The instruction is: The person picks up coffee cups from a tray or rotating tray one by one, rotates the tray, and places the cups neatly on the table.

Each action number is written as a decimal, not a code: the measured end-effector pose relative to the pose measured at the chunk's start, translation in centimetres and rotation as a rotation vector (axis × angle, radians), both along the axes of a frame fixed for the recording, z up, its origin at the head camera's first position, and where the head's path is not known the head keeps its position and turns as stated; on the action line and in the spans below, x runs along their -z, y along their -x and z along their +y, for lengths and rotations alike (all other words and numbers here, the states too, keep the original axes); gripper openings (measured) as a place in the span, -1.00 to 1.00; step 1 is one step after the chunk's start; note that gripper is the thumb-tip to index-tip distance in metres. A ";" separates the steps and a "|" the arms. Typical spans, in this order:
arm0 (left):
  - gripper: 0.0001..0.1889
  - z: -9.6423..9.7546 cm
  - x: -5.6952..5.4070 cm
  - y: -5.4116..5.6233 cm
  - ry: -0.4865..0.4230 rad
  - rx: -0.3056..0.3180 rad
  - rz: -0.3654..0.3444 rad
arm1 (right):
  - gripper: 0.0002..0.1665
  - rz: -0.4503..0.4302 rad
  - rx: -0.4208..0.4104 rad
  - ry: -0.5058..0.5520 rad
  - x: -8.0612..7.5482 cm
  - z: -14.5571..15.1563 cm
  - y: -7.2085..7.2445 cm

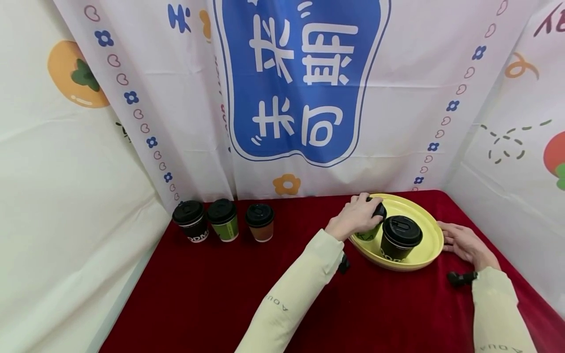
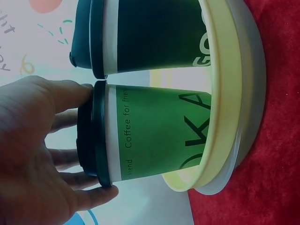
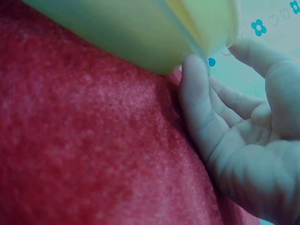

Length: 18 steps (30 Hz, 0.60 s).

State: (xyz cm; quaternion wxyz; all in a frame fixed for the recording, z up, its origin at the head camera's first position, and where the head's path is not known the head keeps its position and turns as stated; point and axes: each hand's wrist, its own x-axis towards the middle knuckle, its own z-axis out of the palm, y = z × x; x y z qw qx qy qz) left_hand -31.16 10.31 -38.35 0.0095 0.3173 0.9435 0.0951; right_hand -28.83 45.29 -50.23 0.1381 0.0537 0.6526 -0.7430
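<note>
Left hand (image 1: 356,215) grips green cup (image 2: 157,131) by lid (image 2: 100,140); right hand (image 1: 463,242) holds yellow tray (image 1: 410,208).
A still tray should help keep the cup upright.

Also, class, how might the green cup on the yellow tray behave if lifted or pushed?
The green cup would probably hold its shape: its wall shows no dents. Pushed high, it may tip, since it narrows downward. Its smooth-looking lid could be slippery.

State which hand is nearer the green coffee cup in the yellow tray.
Left. The left hand grips the green coffee cup by its black lid; the right hand touches the rim of the yellow tray, across from that cup.
</note>
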 end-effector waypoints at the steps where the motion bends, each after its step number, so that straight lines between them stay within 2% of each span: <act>1: -0.47 0.0 0.0 0.0 -0.002 -0.001 -0.002 | -0.76 -0.001 0.003 -0.002 0.0 0.0 0.0; 12: -0.47 -0.2 0.2 0.3 -0.054 -0.022 0.041 | -0.79 -0.010 0.010 -0.004 -0.1 -0.1 0.0; 18: -0.47 -0.6 0.1 0.4 -0.150 -0.005 0.038 | -0.78 -0.005 0.008 -0.010 -0.1 -0.1 -0.1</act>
